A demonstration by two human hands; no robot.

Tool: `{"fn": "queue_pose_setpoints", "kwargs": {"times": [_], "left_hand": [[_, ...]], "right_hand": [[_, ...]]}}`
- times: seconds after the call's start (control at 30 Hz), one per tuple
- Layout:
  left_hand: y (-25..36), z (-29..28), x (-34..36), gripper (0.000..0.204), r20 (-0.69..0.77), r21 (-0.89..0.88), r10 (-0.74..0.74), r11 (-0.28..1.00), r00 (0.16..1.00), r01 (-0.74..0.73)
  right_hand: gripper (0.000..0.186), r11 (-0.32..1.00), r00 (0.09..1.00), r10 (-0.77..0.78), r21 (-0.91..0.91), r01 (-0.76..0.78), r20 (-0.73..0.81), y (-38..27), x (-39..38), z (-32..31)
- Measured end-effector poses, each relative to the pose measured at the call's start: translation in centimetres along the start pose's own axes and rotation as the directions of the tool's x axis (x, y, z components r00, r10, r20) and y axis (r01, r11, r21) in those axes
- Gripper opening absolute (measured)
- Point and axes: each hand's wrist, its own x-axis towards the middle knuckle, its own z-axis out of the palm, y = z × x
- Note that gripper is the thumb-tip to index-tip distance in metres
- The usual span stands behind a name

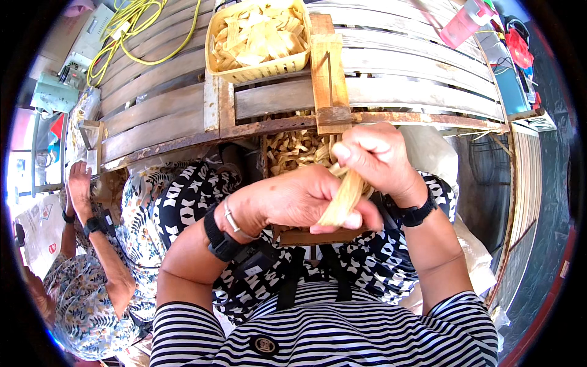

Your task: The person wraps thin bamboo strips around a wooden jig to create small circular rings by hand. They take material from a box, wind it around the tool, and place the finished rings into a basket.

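Observation:
A flat, pale yellow fibrous strip [346, 200] is stretched between my two hands, above my lap. My left hand [299, 196] grips its lower part, with the thumb along it and the fingers curled beneath. Just above and to the right, my right hand [380, 158] is closed in a fist around the strip's upper end. Behind my hands, a cardboard box [287, 237] on my lap holds many similar yellowish curled pieces [296, 150]; my hands hide part of it.
A yellow plastic basket [263, 74] heaped with pale strips stands on the slatted table [159, 113]. Beside it, a wooden post [330, 67] rises at the table's edge. A yellow cable [125, 37] lies far left, a pink bottle [463, 25] far right. At left, a co-worker's arm [107, 244] reaches the table.

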Motion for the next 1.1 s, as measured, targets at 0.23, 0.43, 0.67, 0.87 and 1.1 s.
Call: {"fn": "queue_pose_setpoints", "kwargs": {"times": [0.23,0.43,0.67,0.87,1.1], "left_hand": [[0.0,-2.0,-0.9,0.038,-0.287,0.887,0.416,0.455,0.863,0.075],[-0.6,-3.0,-0.3,0.017,-0.087,0.98,0.702,0.189,0.707,-0.066],[-0.9,-2.7,-0.3,0.022,-0.725,0.602,0.392,0.76,0.566,0.245],[-1.8,-3.5,-1.0,0.013,-0.507,0.786,0.339,0.559,0.793,0.263],[0.0,-3.9,-1.5,0.001,-0.59,0.483,0.444,0.864,0.674,-0.146]], "right_hand": [[0.017,0.572,0.721,0.583,0.442,-0.691,0.375,0.1,0.2,1.1],[0.014,0.273,0.744,0.502,0.735,-0.62,0.441,1.5,-0.8,4.3],[0.014,0.944,0.924,0.214,0.31,-0.113,-0.316,1.7,0.8,3.5],[0.027,0.917,0.995,0.098,-0.385,-0.103,-0.032,1.8,0.1,3.2],[0.04,0.749,0.855,0.489,0.42,-0.513,0.172,2.0,0.6,2.3]]}}
